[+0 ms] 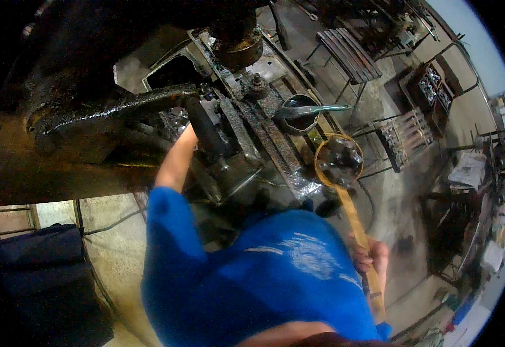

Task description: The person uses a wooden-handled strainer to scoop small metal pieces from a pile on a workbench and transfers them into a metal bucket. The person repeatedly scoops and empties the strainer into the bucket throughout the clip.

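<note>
My right hand (pixel 373 255), low at the right, is closed around the long flat yellow handle of a strainer-like scoop (pixel 349 209). Its round yellow-rimmed bowl holds dark, shiny pieces too blurred to name. My left forearm reaches up into a greasy machine (pixel 275 139). The left hand (pixel 190 134) is mostly hidden behind a thick black cylindrical grip (pixel 206 130) on a lever arm (pixel 113 110), close to some small shiny metal pieces. Its fingers do not show. Beyond the scoop's bowl, a brush (pixel 322 109) with a green handle lies across a round dark pot (pixel 301 124).
A heavy round machine head (pixel 238 53) hangs over the slotted bed, with a bolt and nut (pixel 257 85) below it. Slatted stools (pixel 349 55) and a crate of metal parts (pixel 432 87) stand to the right. Dark cloth-like material (pixel 38 277) is at lower left.
</note>
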`<act>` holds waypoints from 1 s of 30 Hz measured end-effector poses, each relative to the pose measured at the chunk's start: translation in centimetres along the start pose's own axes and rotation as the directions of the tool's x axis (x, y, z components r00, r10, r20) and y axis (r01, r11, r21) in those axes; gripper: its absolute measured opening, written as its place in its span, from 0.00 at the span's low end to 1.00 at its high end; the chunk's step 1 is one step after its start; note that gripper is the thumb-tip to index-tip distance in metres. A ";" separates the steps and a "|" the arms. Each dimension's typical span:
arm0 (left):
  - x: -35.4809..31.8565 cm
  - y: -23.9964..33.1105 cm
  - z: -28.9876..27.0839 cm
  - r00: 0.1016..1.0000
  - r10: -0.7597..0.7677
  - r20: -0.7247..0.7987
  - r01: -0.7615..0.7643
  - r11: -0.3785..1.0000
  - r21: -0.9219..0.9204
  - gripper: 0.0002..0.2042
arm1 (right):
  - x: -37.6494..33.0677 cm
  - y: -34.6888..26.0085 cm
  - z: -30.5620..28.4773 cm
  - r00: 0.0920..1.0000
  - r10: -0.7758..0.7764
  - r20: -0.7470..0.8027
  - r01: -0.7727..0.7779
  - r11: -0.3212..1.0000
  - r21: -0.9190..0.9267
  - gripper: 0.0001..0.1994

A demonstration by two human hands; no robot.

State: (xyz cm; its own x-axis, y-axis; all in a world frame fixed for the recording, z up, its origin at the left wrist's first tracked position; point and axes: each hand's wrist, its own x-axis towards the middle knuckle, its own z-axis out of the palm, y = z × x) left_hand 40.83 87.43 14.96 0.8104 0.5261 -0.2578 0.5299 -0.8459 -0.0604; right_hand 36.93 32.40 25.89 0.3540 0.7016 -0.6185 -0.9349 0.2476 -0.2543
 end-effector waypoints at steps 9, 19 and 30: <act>0.5 0.5 1.6 0.994 0.108 0.033 -0.111 0.990 0.091 0.36 | -0.3 0.2 -0.1 0.997 -0.024 -0.073 0.025 1.000 0.010 0.29; 1.2 0.3 1.7 0.993 -0.082 -0.083 0.061 0.971 -0.229 0.25 | -0.4 0.8 -0.1 0.998 -0.035 -0.055 0.040 0.994 0.105 0.27; 2.2 -3.4 7.3 0.955 -0.009 -0.297 -0.078 0.956 -0.281 0.18 | -0.3 -0.1 1.5 0.994 -0.022 -0.103 0.022 1.000 0.002 0.25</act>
State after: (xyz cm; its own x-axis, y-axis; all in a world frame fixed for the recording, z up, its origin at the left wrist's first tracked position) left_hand 38.99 90.78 7.53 0.8430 0.5363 0.0407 0.5139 -0.8254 0.2336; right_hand 36.89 33.13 27.21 0.3752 0.6232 -0.6861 -0.9268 0.2643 -0.2668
